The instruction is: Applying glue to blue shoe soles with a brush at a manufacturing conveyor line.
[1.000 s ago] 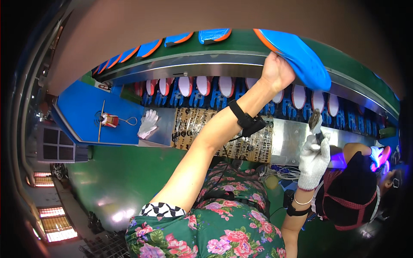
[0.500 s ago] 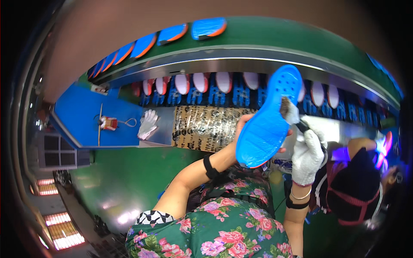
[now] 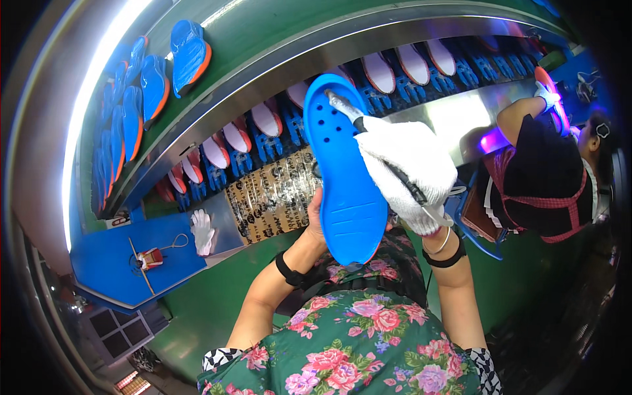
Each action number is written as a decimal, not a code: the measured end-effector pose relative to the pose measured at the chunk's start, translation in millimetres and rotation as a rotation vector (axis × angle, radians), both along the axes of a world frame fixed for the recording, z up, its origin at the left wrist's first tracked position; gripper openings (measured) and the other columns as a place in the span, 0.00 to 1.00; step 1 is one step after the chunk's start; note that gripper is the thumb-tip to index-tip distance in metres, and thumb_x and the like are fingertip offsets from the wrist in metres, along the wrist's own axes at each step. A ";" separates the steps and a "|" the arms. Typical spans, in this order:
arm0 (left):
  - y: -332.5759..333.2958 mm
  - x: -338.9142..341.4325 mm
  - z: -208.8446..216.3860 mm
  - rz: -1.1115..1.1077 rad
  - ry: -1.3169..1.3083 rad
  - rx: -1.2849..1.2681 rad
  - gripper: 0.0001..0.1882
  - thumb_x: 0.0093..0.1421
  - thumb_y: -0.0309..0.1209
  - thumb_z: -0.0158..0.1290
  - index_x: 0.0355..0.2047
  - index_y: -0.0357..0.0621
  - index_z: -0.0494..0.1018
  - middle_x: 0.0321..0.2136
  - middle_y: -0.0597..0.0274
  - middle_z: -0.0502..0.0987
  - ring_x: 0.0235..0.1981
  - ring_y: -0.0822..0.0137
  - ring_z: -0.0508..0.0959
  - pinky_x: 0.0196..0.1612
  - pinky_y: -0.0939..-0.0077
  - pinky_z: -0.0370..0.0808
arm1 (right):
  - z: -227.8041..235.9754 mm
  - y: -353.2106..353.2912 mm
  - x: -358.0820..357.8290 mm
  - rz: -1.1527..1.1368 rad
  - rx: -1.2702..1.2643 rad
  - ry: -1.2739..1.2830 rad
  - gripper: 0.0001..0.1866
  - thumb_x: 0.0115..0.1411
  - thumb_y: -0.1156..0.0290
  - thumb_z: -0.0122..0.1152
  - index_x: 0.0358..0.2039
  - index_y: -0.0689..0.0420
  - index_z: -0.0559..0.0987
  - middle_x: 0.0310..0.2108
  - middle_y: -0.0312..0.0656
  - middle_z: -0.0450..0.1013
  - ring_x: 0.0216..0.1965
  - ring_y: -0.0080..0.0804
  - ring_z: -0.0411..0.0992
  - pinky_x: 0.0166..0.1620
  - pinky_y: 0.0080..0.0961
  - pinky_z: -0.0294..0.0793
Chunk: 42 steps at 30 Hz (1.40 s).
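Observation:
A blue shoe sole (image 3: 349,197) with an orange edge stands tilted in front of me, its row of holes at the far end. My left hand (image 3: 316,214), bare, grips it from the left side near the heel; most of its fingers are hidden behind the sole. In a white knit glove, my right hand (image 3: 411,164) is closed around a brush (image 3: 345,106). The brush has a dark handle, and its pale tip touches the toe part of the sole, by the holes. The surface there looks smooth.
Beyond the sole runs a rack of upturned shoe uppers (image 3: 266,120) on blue holders. Blue soles (image 3: 155,85) lie on a green belt (image 3: 247,26). A tape-covered panel (image 3: 273,197), a white glove (image 3: 203,232) and a blue table (image 3: 99,253) are leftward. A person (image 3: 540,171) works close at right.
My view has turned. The sole now stands more upright, its far end swung left. My right hand has carried the brush from the sole's middle edge to the toe part.

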State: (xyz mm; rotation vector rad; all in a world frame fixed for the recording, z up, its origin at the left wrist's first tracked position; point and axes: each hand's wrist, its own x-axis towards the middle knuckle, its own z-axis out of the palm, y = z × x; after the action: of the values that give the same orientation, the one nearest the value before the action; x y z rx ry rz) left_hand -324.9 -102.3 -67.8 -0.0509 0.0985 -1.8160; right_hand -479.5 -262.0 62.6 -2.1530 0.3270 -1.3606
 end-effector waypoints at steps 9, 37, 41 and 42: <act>4.8 16.0 -32.0 0.034 -0.346 0.067 0.52 0.66 0.66 0.58 0.80 0.50 0.57 0.75 0.49 0.67 0.74 0.44 0.69 0.77 0.38 0.63 | -1.6 34.9 0.6 0.053 0.041 0.084 0.21 0.53 0.80 0.75 0.50 0.57 0.90 0.50 0.50 0.86 0.47 0.45 0.85 0.51 0.38 0.84; -81.8 16.4 23.3 0.213 -0.273 -0.133 0.63 0.61 0.77 0.54 0.82 0.52 0.45 0.78 0.53 0.59 0.70 0.26 0.69 0.69 0.23 0.71 | -33.7 34.4 0.0 0.026 0.201 -0.065 0.13 0.60 0.76 0.73 0.46 0.58 0.91 0.48 0.49 0.87 0.49 0.44 0.85 0.52 0.40 0.84; -88.8 20.1 29.0 0.213 -0.192 -0.157 0.61 0.62 0.75 0.56 0.82 0.52 0.47 0.78 0.56 0.60 0.68 0.27 0.70 0.64 0.23 0.75 | -37.3 33.3 -1.2 0.251 0.311 -0.121 0.15 0.54 0.80 0.78 0.44 0.57 0.91 0.45 0.47 0.87 0.45 0.42 0.86 0.50 0.38 0.85; -89.9 20.0 30.2 0.234 -0.191 -0.145 0.61 0.62 0.74 0.56 0.82 0.52 0.47 0.78 0.56 0.60 0.68 0.26 0.71 0.63 0.23 0.76 | -38.2 33.0 -1.6 0.174 0.336 -0.135 0.13 0.56 0.79 0.77 0.43 0.57 0.91 0.45 0.47 0.87 0.45 0.43 0.86 0.49 0.37 0.85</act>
State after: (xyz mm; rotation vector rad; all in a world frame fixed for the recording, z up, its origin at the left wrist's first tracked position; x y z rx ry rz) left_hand -305.0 -192.2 -37.6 0.0088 -0.1683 -1.5827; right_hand -481.2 -229.0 24.3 -1.7626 0.2856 -1.2462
